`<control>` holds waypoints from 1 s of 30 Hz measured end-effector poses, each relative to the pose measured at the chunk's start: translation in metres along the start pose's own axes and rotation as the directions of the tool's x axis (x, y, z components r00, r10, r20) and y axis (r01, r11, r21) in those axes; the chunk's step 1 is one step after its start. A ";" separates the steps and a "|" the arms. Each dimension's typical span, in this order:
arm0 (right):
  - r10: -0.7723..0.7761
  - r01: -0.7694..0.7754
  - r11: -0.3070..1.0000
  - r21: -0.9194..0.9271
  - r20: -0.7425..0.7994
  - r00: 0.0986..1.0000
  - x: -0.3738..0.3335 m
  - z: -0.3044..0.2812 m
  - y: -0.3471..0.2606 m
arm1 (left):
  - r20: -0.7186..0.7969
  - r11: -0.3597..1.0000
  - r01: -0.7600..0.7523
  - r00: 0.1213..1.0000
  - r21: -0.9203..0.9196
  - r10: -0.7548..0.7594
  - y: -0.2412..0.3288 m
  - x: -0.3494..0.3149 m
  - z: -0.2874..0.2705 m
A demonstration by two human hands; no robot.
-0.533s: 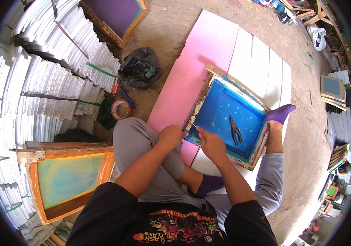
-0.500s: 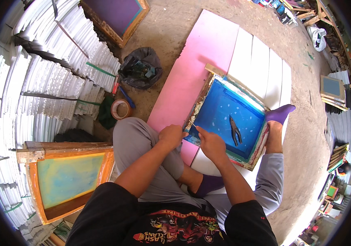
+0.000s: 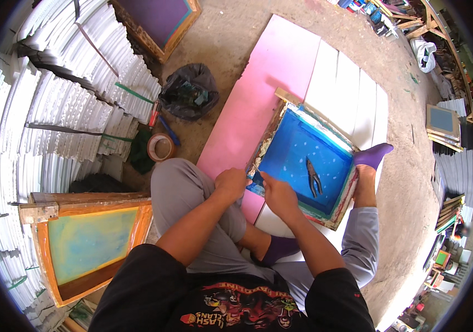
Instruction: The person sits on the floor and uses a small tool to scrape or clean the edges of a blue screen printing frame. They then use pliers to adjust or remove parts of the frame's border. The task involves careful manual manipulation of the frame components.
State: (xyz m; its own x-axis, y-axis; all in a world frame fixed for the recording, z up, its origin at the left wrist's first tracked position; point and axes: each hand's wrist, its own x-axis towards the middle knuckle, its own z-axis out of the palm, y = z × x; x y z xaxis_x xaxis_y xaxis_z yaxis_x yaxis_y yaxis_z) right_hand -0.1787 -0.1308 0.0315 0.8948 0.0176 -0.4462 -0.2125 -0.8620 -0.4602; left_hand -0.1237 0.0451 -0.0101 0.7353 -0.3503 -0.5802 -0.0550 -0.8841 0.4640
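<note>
A wooden screen-printing frame point(image 3: 347, 202) with a blue mesh point(image 3: 286, 152) lies tilted across the boards before me. At its near left corner, my left hand point(image 3: 232, 184) is closed beside the paint-crusted rail; what its fingers hold is hidden. Just right of it, my right hand point(image 3: 280, 198) is closed in a pinch over the same corner. Whatever is between those fingertips is too small to name. Dark-handled pliers point(image 3: 314, 178) rest on the blue mesh, touched by neither hand.
Under the frame lie a pink board point(image 3: 272, 61) and white boards point(image 3: 344, 77). To the left are a black plastic bag point(image 3: 191, 91), a tape roll point(image 3: 160, 148), another framed screen point(image 3: 92, 240) and tall stacks of white sheets point(image 3: 65, 110). My sock-clad foot point(image 3: 373, 156) borders the frame's right side.
My right hand has shifted slightly left toward the frame's corner. A thin pale stick-like thing seen at its fingertips before no longer shows clearly. The pliers still lie on the mesh.
</note>
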 end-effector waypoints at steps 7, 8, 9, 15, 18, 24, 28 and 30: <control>-0.099 0.144 0.938 0.316 -0.153 0.983 0.010 0.021 0.037 | -0.016 1.000 0.013 1.000 -0.009 -0.013 0.004 -0.003 -0.002; -0.102 0.132 0.969 0.207 -0.149 0.984 0.008 0.022 0.039 | -0.021 1.000 0.017 1.000 -0.017 -0.017 0.004 -0.003 -0.003; -0.107 0.122 0.988 0.099 -0.141 0.984 0.005 0.022 0.034 | -0.017 1.000 0.021 1.000 -0.014 -0.021 0.002 -0.003 -0.004; 0.060 -0.034 0.873 0.487 -0.037 0.998 0.005 0.023 0.035 | 0.009 1.000 0.013 1.000 0.017 -0.014 0.003 -0.003 -0.006; 0.076 -0.056 0.826 0.560 -0.011 0.997 0.007 0.025 0.039 | 0.030 0.998 0.031 0.999 0.048 -0.033 0.006 -0.001 -0.008; -0.096 0.103 0.992 0.074 -0.092 0.991 0.001 0.014 0.031 | 0.019 0.998 0.038 0.999 0.053 -0.039 0.003 -0.002 -0.008; 0.154 -0.291 0.649 0.703 0.253 0.955 0.012 0.007 0.037 | -0.009 0.999 0.014 1.000 0.039 -0.013 -0.005 0.002 -0.002; 0.138 -0.279 0.646 0.711 0.250 0.958 0.012 0.009 0.040 | -0.012 0.999 0.005 1.000 0.032 -0.004 -0.006 0.003 -0.002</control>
State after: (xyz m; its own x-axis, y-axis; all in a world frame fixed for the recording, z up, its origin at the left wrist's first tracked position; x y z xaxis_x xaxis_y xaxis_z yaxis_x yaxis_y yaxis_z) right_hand -0.1794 -0.1602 0.0009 0.7297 0.0246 -0.6833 -0.6659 -0.2013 -0.7184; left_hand -0.1199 0.0503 -0.0136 0.7436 -0.3426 -0.5742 -0.0730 -0.8952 0.4396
